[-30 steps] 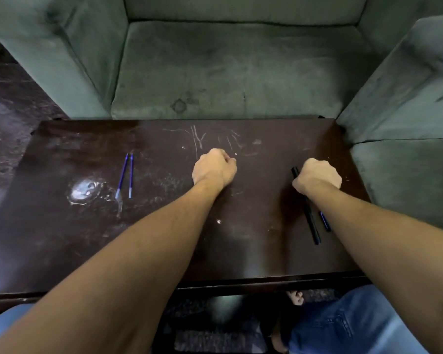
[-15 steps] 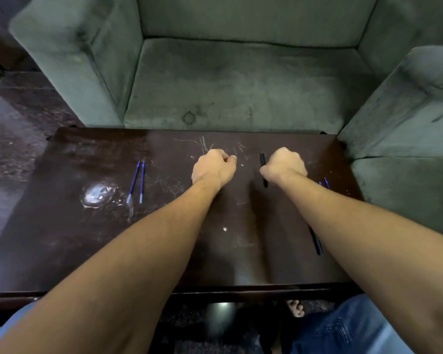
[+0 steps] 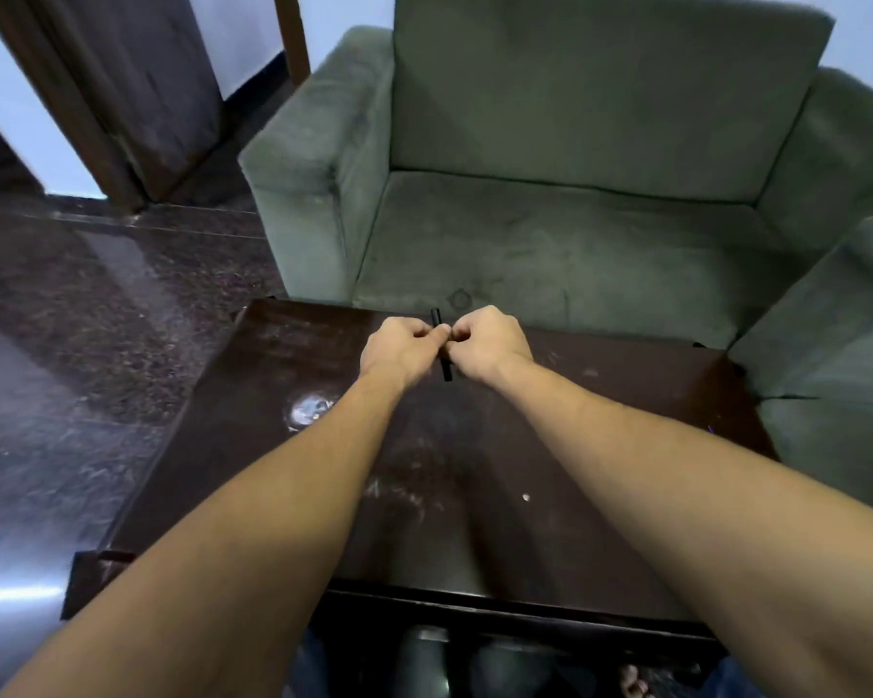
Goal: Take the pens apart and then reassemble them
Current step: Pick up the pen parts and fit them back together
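A black pen [image 3: 445, 367] stands nearly upright between my two fists above the far part of the dark wooden table [image 3: 601, 395]. My left hand [image 3: 401, 350] and my right hand [image 3: 487, 342] meet at its middle, fingers curled around the barrel. The pen's top end sticks out above the knuckles and its lower end below them. The blue refills seen earlier are hidden behind my left arm. A tiny blue speck [image 3: 710, 428] shows by my right forearm.
A grey-green sofa [image 3: 565, 234] stands right behind the table, with another sofa arm [image 3: 827, 345] at the right. A shiny smear [image 3: 307, 410] marks the table's left part. Dark polished floor [image 3: 71, 345] lies to the left.
My right hand carried the black pen from the table's right side to the middle and my left hand closed on it. The camera tilted up.
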